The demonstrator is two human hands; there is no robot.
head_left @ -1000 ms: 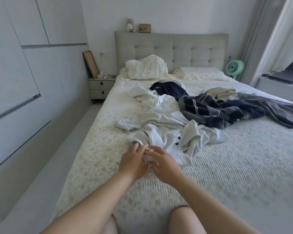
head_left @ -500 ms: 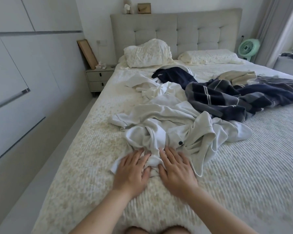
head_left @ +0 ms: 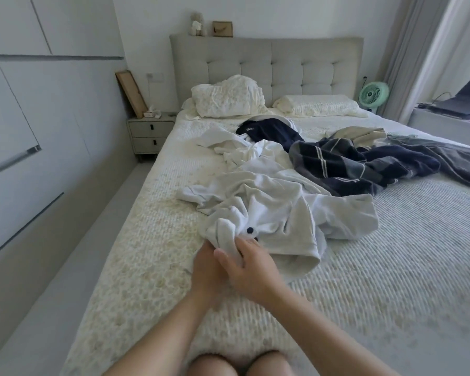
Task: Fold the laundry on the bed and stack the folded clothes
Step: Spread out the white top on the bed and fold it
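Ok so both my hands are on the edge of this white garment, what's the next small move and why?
Probably lift the white garment clear and shake it flat. Your left hand and right hand already grip its near edge, but it lies crumpled and its far side meets the navy striped cloth.

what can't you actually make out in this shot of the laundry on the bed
Head view only:
- Left hand: its fingers are hidden by the right hand and a bunched edge of the white buttoned garment, so its grip is unclear.
- Dark striped blanket-like cloth: cut off by the right frame edge.
- Small logo on the navy garment: too small to read.
- Black laptop: cut off at the right edge.
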